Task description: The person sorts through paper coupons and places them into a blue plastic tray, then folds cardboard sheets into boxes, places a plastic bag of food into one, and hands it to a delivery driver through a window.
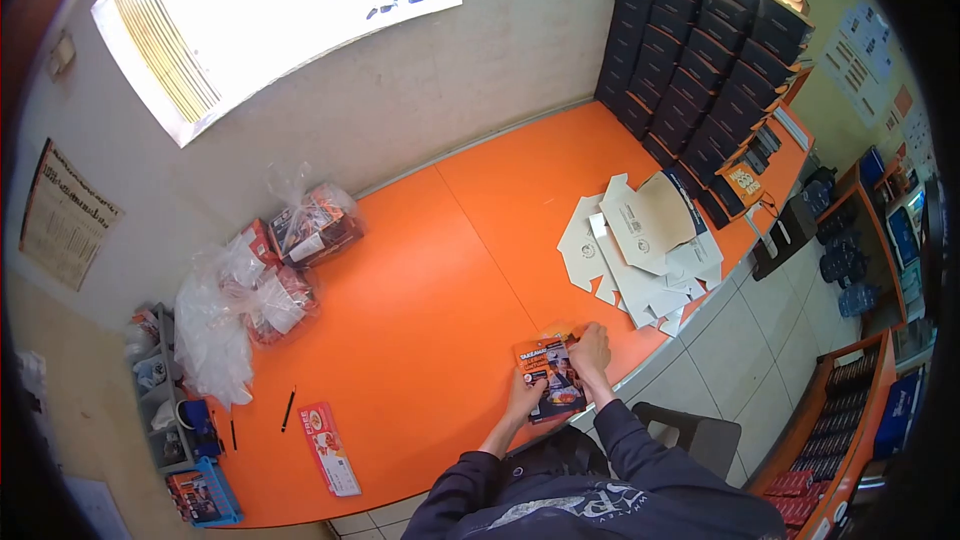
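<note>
Close to the near edge of the orange table, a dark printed packet [556, 386] with orange lettering lies tilted in front of me. My left hand [524, 400] grips its left side, thumb across the printed front. At the packet's upper right corner is my right hand [592, 350], its fingers closed around a small dark thing that I cannot make out. A bit of clear plastic shows just above the packet's top edge.
White flattened cartons [640, 250] are heaped to the right, before tall stacks of black boxes [700, 50]. Bagged packs [318, 225] and clear plastic bags [215, 330] lie left. A red-and-white leaflet [330, 450], a black pen [289, 410] and a blue basket [228, 495] are nearer.
</note>
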The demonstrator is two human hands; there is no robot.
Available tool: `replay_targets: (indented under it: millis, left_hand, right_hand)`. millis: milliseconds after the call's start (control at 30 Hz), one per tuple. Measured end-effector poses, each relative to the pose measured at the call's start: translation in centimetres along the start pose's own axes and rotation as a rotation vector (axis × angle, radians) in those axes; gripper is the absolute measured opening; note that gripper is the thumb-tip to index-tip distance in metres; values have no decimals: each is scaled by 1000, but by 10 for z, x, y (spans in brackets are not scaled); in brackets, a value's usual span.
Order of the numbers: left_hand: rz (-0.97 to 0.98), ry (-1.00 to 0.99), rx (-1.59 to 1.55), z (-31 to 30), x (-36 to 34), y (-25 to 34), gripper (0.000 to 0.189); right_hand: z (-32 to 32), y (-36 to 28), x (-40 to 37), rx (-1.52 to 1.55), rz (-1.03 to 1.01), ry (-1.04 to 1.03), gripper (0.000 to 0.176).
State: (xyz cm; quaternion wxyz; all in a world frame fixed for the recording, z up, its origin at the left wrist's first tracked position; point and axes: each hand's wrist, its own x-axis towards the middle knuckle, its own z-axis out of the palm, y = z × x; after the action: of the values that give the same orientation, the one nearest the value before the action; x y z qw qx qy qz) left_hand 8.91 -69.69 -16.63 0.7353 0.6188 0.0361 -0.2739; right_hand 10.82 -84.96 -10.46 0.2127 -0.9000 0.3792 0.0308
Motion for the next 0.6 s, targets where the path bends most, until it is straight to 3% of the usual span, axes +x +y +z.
replay_targets:
  millis: [167, 267, 300, 400, 600]
  left_hand:
    - [-1, -49, -20, -39, -34, 29, 41]
    - [-55, -24, -68, -66, -56, 49, 40]
    - [6, 13, -9, -76, -60, 48, 40]
    - [-26, 133, -51, -92, -75, 65, 38]
    - [-12, 168, -163, -107, -94, 54, 35]
  right_hand:
    - [-14, -18, -26, -28, 4, -20, 93]
    - [-8, -32, -36, -56, -6, -23, 98]
    - [1, -28, -32, -11, 6, 1, 104]
    - [2, -31, -24, -38, 77, -31, 102]
    - [0, -29, -19, -28, 113, -113, 98]
